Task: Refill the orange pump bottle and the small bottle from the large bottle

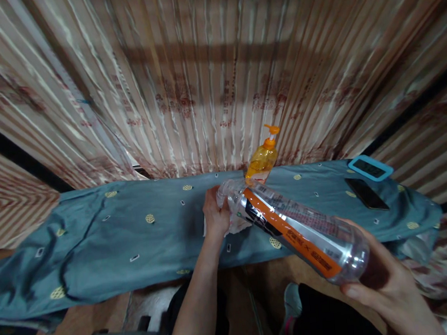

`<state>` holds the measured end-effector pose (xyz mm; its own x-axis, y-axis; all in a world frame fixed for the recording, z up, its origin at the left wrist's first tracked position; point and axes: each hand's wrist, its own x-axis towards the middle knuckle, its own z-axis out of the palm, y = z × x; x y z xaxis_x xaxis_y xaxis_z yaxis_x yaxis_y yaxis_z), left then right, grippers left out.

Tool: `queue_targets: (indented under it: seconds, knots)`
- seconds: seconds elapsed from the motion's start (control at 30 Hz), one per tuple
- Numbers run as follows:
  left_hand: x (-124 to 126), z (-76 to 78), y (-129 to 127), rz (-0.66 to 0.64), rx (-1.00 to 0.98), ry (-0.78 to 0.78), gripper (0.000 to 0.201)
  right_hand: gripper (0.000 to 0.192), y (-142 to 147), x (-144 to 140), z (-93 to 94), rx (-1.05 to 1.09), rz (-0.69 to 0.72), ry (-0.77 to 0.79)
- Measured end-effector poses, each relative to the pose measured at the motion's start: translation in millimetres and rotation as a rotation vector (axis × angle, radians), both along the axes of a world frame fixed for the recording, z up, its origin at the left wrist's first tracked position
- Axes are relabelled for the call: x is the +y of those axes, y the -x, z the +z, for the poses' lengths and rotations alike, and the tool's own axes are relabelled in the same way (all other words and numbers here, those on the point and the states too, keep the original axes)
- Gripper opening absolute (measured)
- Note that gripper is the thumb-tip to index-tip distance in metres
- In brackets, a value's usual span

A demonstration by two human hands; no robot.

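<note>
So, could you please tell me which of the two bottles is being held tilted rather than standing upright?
The clear plastic bottle with the orange label, held tilted by the right hand at its base. The orange pump bottle stands upright on the cloth-covered table.

Teal cloth (136,236) – yellow dots; clear bottle (301,228) – orange-black label; amber pump bottle (262,159).

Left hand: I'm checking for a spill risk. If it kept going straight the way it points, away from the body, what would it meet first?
Probably the orange pump bottle just beyond the left hand, which holds a white cloth at the clear bottle; depth is unclear.
</note>
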<state>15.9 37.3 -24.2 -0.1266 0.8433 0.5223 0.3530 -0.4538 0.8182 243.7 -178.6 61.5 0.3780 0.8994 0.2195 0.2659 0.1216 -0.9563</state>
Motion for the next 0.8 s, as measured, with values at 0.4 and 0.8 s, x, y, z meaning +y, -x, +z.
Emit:
queue_targets:
  seconds: [0.4, 0.8]
  knots:
    - [-1.4, -1.1, -1.0, -0.007, -0.002, 0.017, 0.028, 0.080, -1.4, 1.2, -0.6, 0.038, -0.043, 0.001]
    - [-3.2, -1.4, -2.6, -0.018, -0.010, -0.010, 0.028, 0.074, -4.7, 3.7, 7.3, -0.138, 0.106, -0.061]
